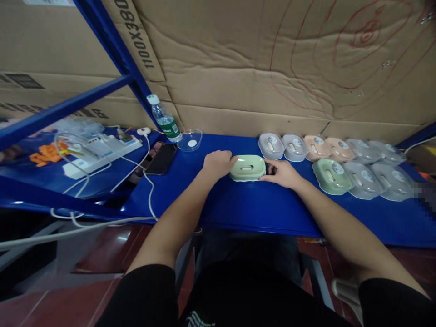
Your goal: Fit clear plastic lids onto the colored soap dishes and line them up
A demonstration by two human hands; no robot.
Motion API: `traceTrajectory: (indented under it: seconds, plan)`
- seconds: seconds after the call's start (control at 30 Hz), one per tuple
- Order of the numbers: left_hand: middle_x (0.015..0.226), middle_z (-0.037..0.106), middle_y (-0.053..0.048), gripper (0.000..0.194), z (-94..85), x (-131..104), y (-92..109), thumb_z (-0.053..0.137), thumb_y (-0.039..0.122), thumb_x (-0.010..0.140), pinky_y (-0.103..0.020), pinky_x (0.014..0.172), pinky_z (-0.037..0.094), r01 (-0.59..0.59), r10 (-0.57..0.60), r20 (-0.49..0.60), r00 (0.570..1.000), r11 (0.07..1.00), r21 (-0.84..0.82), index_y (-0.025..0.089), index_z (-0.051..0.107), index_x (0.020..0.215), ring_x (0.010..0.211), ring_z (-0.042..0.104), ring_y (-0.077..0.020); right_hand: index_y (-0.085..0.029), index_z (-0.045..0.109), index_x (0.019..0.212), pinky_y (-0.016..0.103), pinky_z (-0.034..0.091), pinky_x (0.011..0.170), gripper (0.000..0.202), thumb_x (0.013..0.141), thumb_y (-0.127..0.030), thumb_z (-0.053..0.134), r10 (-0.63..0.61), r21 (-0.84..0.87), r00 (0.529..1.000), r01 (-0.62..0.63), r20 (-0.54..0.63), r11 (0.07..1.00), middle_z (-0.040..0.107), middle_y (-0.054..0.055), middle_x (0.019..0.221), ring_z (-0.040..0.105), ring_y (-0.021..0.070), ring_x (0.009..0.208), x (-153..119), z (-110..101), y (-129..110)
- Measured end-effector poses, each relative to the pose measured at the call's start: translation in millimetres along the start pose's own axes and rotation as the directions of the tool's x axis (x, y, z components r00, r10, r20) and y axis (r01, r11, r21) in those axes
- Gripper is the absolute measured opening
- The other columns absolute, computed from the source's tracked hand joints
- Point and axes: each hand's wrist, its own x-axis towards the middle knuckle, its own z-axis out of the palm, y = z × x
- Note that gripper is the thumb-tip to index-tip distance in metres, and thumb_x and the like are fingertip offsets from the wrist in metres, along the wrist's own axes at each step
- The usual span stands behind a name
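Brown corrugated cardboard (218, 68), creased and marked with red looping lines, forms the backdrop. Below it extends a glossy blue tabletop (238, 204), with a blue metal frame (112, 45) crossing the left side. Nine rounded boxes in grey, peach and green (364, 152), each seemingly under a clear plastic cover, stand in two rows at right. At left lies a long white plastic power strip (122, 147) with cables; near it are a clear plastic bottle with a green label (167, 125), leaning slightly in view, and a flat black phone (161, 159).

Centrally on the tabletop, between both hands, rests a pale-green, rounded oblong box (247, 160), its slotted face upward. The left hand (218, 162) grips the left end with fingers curled; the right hand (284, 172) spans the right end between thumb and fingers. The step in hand appears to be steadying or aligning this box; a next move would call for even pressure at both ends.

Smallest are a shallow transparent plastic dish (196, 136), beside the bottle, and its round white label (192, 143).
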Motion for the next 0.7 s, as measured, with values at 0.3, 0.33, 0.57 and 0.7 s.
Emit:
traceTrajectory:
  seconds: [0.3,0.33,0.57,0.7]
  plan:
    - [0.094,0.075,-0.012,0.043,11.5,5.1,2.6,0.05,0.056,0.1,-0.041,0.085,0.053,-0.053,0.059,0.076,0.995,0.995,-0.079,0.021,0.072,0.088,0.099,0.071,-0.0317,-0.021,0.074,0.127,0.028,0.036,0.056,0.065,0.079,-0.063,0.083,0.102,-0.164,0.985,-0.078,0.139,0.983,0.072,0.0,0.072,0.064,0.0185,0.061,0.7,-12.8,-6.2]
    - [0.092,0.075,-0.011,0.045,11.8,7.0,0.3,0.051,0.059,0.099,-0.041,0.085,0.053,-0.05,0.058,0.079,0.995,0.993,-0.107,0.022,0.072,0.086,0.097,0.07,-0.0311,-0.021,0.074,0.127,0.028,0.036,0.056,0.064,0.079,-0.063,0.082,0.103,-0.168,0.985,-0.078,0.142,0.983,0.071,0.0,0.071,0.063,0.0184,0.06,0.8,-12.8,-6.4]
    - [0.132,0.065,-0.019,0.032,-1.3,23.6,-61.4,0.064,0.048,0.095,-0.05,0.094,0.054,0.201,-0.262,-0.295,0.919,0.954,-0.223,0.022,0.073,0.112,0.109,0.069,-0.0362,-0.023,0.072,0.13,0.029,0.036,0.055,0.06,0.085,-0.061,0.078,0.067,-0.171,0.982,-0.036,0.174,0.985,0.071,0.0,0.073,0.063,0.0189,0.061,0.0,-15.1,-7.7]
    - [0.141,0.058,-0.023,0.036,-6.5,27.5,-105.1,0.075,0.037,0.085,-0.059,0.097,0.054,0.455,-0.486,-0.209,0.848,0.872,-0.182,0.02,0.071,0.116,0.114,0.068,-0.042,-0.023,0.07,0.135,0.029,0.037,0.056,0.061,0.086,-0.059,0.076,0.047,-0.18,0.982,-0.014,0.181,0.984,0.072,0.0,0.074,0.063,0.0193,0.062,-1.1,-15.8,-6.3]
